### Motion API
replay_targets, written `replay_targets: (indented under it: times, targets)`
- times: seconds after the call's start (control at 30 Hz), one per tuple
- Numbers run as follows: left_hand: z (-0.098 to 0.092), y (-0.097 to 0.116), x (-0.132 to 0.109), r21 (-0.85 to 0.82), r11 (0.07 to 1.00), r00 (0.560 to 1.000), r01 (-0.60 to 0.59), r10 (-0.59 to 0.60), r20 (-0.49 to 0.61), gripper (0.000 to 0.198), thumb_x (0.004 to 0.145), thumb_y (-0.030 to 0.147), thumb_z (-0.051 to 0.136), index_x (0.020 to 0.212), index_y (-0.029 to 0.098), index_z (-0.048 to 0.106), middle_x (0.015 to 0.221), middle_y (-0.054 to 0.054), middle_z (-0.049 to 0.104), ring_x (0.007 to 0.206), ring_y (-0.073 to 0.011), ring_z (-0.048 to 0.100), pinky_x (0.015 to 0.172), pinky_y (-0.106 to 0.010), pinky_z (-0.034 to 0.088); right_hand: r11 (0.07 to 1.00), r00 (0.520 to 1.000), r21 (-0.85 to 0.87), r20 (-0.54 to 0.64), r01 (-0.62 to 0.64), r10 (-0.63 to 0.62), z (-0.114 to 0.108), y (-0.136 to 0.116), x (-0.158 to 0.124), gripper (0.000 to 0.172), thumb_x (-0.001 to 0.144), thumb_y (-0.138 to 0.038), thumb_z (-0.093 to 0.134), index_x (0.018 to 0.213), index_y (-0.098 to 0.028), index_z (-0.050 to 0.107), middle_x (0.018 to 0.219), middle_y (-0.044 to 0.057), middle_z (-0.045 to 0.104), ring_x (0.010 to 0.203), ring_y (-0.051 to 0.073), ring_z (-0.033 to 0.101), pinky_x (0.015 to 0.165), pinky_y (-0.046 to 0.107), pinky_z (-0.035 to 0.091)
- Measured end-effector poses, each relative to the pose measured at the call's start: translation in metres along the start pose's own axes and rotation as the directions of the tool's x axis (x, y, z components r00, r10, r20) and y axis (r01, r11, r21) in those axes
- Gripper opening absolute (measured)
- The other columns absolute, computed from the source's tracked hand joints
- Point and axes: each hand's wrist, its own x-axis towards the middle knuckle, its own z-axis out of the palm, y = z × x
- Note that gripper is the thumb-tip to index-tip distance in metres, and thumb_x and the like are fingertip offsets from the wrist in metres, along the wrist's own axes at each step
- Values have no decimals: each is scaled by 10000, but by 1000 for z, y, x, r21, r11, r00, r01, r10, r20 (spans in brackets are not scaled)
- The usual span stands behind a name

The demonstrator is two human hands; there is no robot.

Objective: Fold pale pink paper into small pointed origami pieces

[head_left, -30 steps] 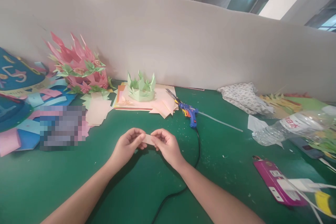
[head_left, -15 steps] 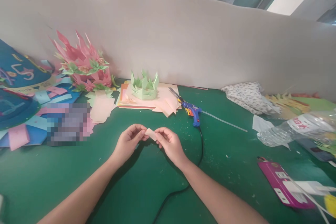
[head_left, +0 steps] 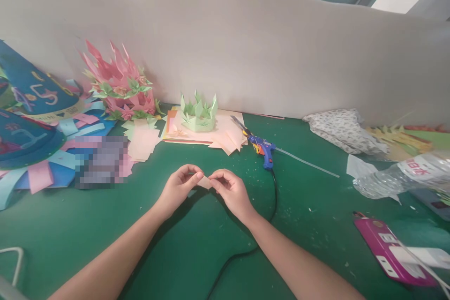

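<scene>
My left hand and my right hand meet over the green table, fingertips pinched on a small folded piece of peach paper between them. The paper is held just above the tabletop. Behind the hands lie a stack of peach paper sheets with a light green folded paper crown on top. A blue glue gun lies to the right of the stack, and its black cord runs past my right wrist.
A pink and green paper flower piece and blue cones with paper strips crowd the left. On the right are a patterned cloth, a plastic bottle and a magenta phone with white cable. A beige partition backs the table.
The paper piece between my fingers looks shorter and more folded than a second ago. The view has shifted slightly right; my hands stay in the same place.
</scene>
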Motion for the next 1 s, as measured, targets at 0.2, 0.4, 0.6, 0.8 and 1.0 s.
replay_targets:
  times: [0.2,0.4,0.6,0.8,1.0]
  targets:
    - [-1,1,-2,-99,995,999,7,-2,55,257,754,389,591,888,173,551,835,-12,590,728,-123,555,684,-234,448,998,998,4,-14,62,-62,-1,0,1,102,776,-288,595,750,-196,633,809,25,597,760,152,569,673,262,472]
    - [-1,-1,-3,-208,975,991,71,-45,124,277,757,365,600,960,180,564,920,-36,605,792,-140,582,757,-266,467,1000,999,-12,-15,28,-28,-2,0,1,121,787,-292,578,738,-189,615,795,26,598,750,149,561,655,250,463]
    - [-2,-1,-3,-253,964,990,79,-46,132,274,734,332,616,954,172,581,966,-64,631,881,-181,610,870,-339,458,996,997,55,-29,-71,73,-3,0,2,185,814,-358,534,799,-177,570,706,13,570,572,106,491,506,214,410]
    - [0,-2,-4,-163,982,988,99,-77,136,240,709,302,614,914,180,588,920,-41,642,816,-163,622,786,-294,481,998,994,51,-102,-36,41,-2,-2,1,192,804,-365,531,836,-180,568,783,30,595,644,129,536,559,234,442]
    - [-1,-2,-4,-138,988,990,65,-47,132,202,709,256,606,893,178,581,879,-31,631,786,-141,599,737,-258,471,998,998,-64,-70,-4,0,-4,-5,0,156,787,-323,558,796,-175,605,806,38,608,726,155,550,644,255,455]
